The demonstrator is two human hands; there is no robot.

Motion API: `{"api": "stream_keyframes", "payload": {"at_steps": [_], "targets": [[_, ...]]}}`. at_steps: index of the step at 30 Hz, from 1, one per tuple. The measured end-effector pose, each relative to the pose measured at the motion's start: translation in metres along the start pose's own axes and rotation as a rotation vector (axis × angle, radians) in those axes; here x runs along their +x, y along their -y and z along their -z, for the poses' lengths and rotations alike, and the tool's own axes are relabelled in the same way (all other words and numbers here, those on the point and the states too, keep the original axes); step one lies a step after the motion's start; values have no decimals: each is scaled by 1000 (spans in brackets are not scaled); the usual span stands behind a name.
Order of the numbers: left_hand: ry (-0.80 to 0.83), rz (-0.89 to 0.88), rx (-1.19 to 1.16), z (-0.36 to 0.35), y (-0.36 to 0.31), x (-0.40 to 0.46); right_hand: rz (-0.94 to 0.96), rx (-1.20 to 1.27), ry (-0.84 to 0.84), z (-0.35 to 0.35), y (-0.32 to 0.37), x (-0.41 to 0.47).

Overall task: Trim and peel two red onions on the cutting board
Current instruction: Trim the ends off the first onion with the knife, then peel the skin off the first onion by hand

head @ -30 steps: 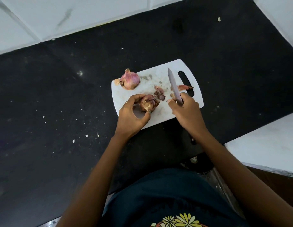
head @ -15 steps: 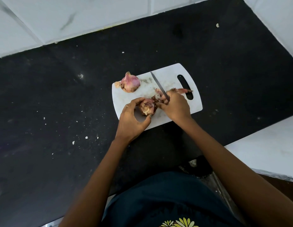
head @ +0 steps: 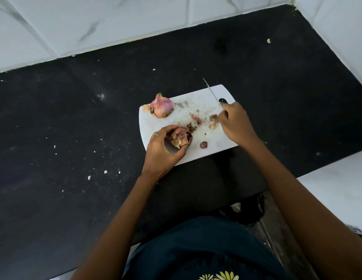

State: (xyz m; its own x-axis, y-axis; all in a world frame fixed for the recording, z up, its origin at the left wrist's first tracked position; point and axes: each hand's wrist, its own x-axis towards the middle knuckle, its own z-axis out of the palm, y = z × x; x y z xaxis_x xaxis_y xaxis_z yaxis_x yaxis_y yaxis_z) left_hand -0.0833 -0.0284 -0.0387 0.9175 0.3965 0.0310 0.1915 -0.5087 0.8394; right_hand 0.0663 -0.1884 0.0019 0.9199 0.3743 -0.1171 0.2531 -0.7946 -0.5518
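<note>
Left hand [head: 163, 151] curls round the near onion [head: 180, 136] on the board [head: 214, 150], thumb and fingers gripping it at the board's near-left part; skin looks torn and ragged, partly lifted. Right hand [head: 235, 123] is wrapped on the knife [head: 212, 92] handle, blade pointing up and away, tip past the board's far edge.

Change: half a second ago the right hand and blade were down at the near onion, working at its end. Now the right hand has pulled off to the right, well apart from the onion, blade raised off the board. A small dark cut end [head: 203, 144] lies just beside the near onion on the right; it was not visible there before. More scraps [head: 213, 121] sit mid-board near the right hand.

Read: one end of the near onion looks trimmed, so peeling is likely next; the other end is hidden by the left hand, cannot tell.

Far onion [head: 161, 106] sits at the board's far-left corner, skin on, top still pointed, untouched. Task maybe a third done.

Board lies on a black counter [head: 75, 128], speckled with bits; white tiles [head: 95, 23] behind.
</note>
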Motion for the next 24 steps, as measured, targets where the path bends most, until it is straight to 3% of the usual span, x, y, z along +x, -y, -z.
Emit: {"api": "stream_keyframes", "payload": {"at_steps": [4, 13, 18, 20, 24], "targets": [[12, 1, 18, 1, -1, 0, 49, -254, -30, -2, -7, 27], [11, 1, 98, -3, 4, -1, 140, -349, -147, -14, -15, 49], [-39, 60, 11, -3, 3, 3, 247, -116, -324, -14, -13, 20], [-80, 71, -35, -2, 1, 3, 317, -73, -229, -24, -12, -4], [-108, 84, -87, 1, -2, 4, 358, -260, 175, -50, -14, -52]]}}
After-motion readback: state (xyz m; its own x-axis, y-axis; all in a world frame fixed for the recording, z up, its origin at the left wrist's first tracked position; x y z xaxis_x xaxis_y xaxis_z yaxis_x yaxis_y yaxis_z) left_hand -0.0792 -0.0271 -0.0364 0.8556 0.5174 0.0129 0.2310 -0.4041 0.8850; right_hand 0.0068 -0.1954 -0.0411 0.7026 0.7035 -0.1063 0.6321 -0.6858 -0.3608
